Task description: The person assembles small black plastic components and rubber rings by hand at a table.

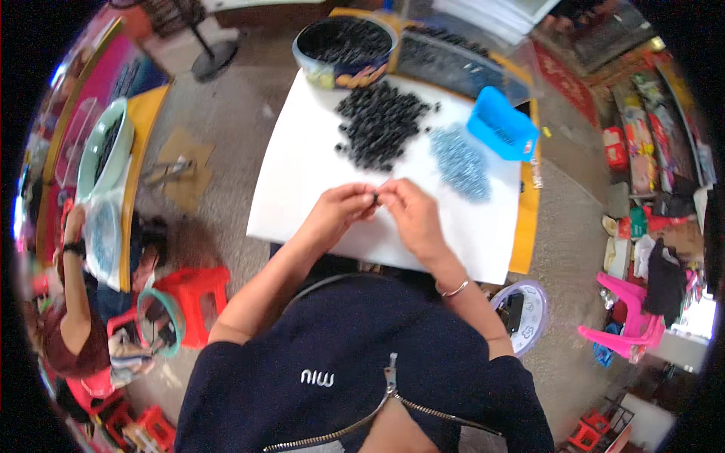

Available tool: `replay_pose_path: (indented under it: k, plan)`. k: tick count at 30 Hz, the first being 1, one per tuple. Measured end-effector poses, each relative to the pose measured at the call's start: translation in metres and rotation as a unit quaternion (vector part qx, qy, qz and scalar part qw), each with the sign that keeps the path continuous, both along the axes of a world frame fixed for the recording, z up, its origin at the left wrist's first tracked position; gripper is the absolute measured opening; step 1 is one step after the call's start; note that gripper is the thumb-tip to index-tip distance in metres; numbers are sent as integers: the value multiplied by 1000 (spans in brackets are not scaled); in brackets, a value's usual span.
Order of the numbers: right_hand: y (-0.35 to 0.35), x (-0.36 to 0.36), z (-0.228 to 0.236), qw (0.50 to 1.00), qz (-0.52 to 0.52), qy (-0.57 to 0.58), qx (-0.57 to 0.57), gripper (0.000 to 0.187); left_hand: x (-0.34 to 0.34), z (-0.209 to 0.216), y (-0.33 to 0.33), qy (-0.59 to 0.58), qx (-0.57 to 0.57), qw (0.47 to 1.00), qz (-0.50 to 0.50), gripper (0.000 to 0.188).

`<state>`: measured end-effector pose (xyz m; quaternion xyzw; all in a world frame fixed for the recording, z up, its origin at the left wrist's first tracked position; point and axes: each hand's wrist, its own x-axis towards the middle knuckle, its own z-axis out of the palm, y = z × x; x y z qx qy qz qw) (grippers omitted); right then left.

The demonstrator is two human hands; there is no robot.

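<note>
My left hand [343, 214] and my right hand [414, 217] meet fingertip to fingertip above the near part of a white board [283, 189]. Between their pinched fingers is a small black piece [375, 198]; its exact kind is too small to make out. Just beyond the hands lies a heap of small black pieces [381, 124] of similar look. To its right spreads a heap of tiny light-blue, shiny pieces [462, 164]. Touching that heap's far right side, a blue plastic tray [495, 106] holds more of the tiny pieces.
At the table's far end stand a round tub [325, 72] of black pieces and a clear bin [445, 64]. A purple-rimmed basket [535, 317] sits low at right. Leftward, a person [72, 332] works at another table beside a red stool [195, 302]. A pink chair [634, 317] stands far right.
</note>
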<state>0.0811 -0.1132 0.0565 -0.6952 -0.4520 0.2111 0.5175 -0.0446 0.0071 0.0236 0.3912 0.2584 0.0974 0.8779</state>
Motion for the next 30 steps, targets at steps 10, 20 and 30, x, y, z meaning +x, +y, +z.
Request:
replay_pose_path:
  k: [10, 20, 30]
  plan:
    - [-13, -1, 7, 989, 1, -140, 52, 10, 9, 1, -6, -19, 2, 1000, -20, 23]
    - [-18, 5, 5, 976, 36, -192, 93, 18, 8, 6, -3, -17, -55, 995, -77, 19]
    - [-29, 5, 4, 971, 75, -213, 82, 16, 6, 4, -8, 10, 51, 993, -105, 23]
